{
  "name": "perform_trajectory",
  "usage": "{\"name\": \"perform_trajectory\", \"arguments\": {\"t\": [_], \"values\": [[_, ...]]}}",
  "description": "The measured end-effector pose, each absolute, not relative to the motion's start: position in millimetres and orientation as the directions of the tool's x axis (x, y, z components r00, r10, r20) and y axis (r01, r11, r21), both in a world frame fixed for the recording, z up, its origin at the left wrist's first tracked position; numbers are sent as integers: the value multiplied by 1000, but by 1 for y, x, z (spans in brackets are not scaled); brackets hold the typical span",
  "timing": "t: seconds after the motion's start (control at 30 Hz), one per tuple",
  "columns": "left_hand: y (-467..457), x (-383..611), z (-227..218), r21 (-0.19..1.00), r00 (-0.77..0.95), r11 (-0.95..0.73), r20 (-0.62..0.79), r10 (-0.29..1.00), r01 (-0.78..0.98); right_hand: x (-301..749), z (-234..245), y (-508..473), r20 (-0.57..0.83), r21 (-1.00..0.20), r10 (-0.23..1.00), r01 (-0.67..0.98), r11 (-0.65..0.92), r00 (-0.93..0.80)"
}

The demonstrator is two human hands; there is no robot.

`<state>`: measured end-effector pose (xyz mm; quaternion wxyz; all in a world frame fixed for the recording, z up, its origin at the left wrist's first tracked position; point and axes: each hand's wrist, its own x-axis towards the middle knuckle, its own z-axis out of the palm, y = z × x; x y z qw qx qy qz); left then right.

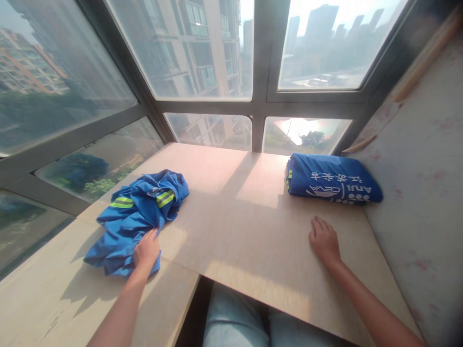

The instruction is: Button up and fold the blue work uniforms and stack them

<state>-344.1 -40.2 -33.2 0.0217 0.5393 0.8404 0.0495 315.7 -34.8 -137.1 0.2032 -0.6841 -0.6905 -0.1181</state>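
Lower left, my left hand [146, 250] lies on the crumpled jacket [139, 212], grip impossible to tell; my right hand [324, 240], flat on the table [246, 226], sits below the folded shirt [333, 179].

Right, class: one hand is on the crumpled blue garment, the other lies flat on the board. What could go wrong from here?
1. The crumpled garment under the left hand seems to straddle the edge of the board; pulled across, it might snag there.
2. The board overhangs the lap; pressing down with the right hand could perhaps tip it.
3. A wide sweep might disturb the folded garment nearby.
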Motion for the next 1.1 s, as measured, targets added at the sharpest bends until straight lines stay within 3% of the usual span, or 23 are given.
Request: {"name": "perform_trajectory", "arguments": {"t": [0.2, 0.37, 0.5, 0.87, 1.1], "values": [[-37, -267, -50, 153, -262, 254, 38, 964, 955, 311, -130, -34, 432, -107, 901, 994, 18, 30], [-35, -179, -52, 250, -141, 102, 143, 980, 963, 306, -124, -33, 411, -121, 910, 993, 0, 50], [-37, -119, -49, 266, -114, 68, 161, 980, 962, 304, -121, -32, 397, -145, 915, 989, -16, 73], [-39, -44, -36, 180, -47, 62, -86, 995, 982, 300, -113, -30, 376, -218, 918, 975, -47, 128], [-33, -39, -15, 272, 78, -19, -210, 975, 962, 301, -113, -30, 376, -244, 916, 969, -45, 138]]}}
